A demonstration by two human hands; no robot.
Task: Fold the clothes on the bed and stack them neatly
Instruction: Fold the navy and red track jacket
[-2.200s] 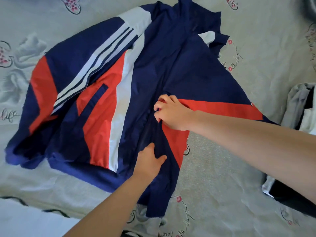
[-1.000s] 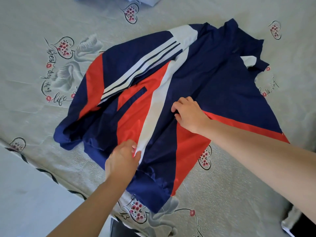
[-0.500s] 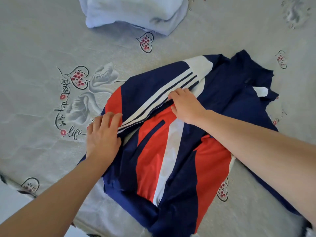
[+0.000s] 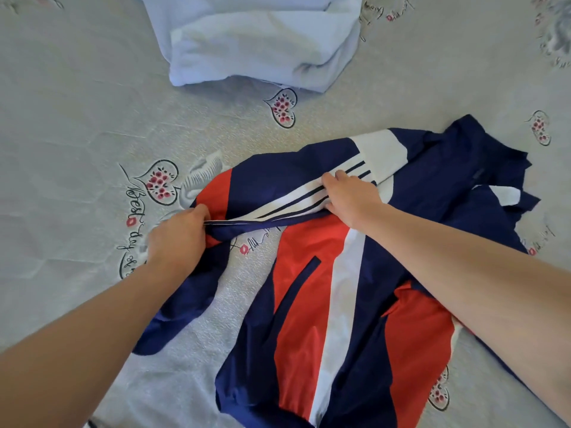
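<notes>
- Jacket [image 4: 312, 304] spread front-up on bed sheet [image 4: 77, 118], hem toward camera, collar far right.
- Striped sleeve [image 4: 278, 193] stretched between both hands, long axis roughly left-right, slight rise to the right; cuff end hanging off below left hand.
- Left hand [image 4: 176, 239] curled round sleeve near its red band, gripping, lifted a bit off sheet.
- Right hand [image 4: 349, 196] at sleeve's shoulder end, fingers curled over white stripes; looks like gripping the fold edge, thumb underneath.
- Jacket body lying to the right of and below sleeve, so likely next move = swing sleeve inward across chest; left hand carrying the free end, right hand as pivot at shoulder.
- Left hand nearer cuff, right nearer body.
- Pale blue folded pile [image 4: 256, 41] at far top, well apart from jacket; probably the stack target.
</notes>
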